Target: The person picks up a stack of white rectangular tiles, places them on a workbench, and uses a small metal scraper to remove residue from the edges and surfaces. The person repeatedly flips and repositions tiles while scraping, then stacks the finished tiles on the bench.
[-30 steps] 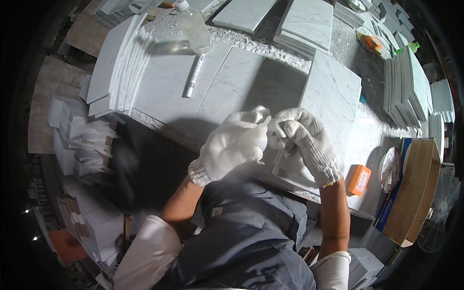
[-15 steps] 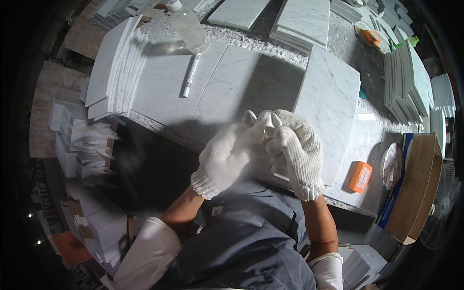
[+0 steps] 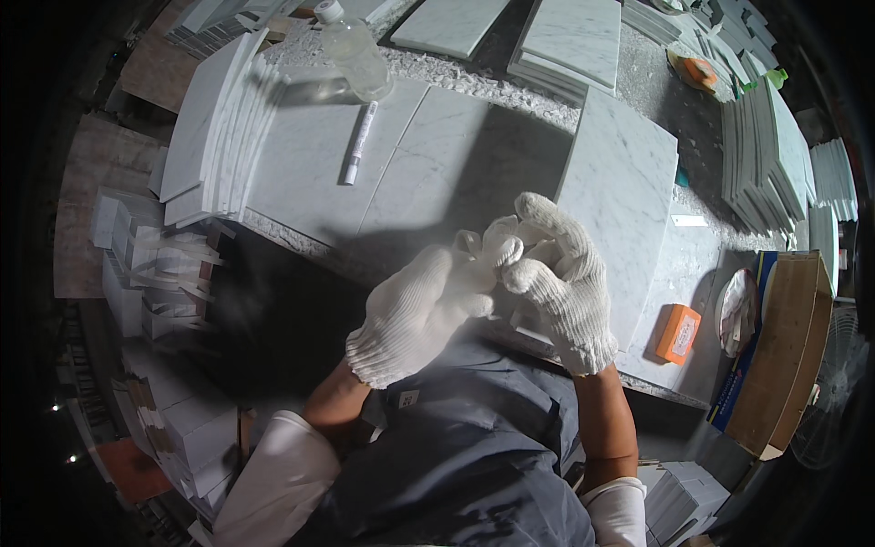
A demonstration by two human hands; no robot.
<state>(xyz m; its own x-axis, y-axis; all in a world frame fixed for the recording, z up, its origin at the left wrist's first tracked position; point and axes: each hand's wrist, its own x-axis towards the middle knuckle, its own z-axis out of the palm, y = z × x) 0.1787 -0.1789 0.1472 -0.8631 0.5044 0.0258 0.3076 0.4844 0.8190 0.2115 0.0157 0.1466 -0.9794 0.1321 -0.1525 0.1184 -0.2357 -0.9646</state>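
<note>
Left hand (image 3: 415,310) and right hand (image 3: 570,292) meet, curled inward; I cannot tell either grip's hold.

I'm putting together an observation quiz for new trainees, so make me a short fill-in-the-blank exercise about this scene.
1. The left hand and right hand both wear white knitted ____.
2. Nearest the slim white cylindrical marker is a clear plastic ____.
3. The small orange rectangular block lies to the ____ of both hands.

Missing words: gloves; bottle; right.
</note>
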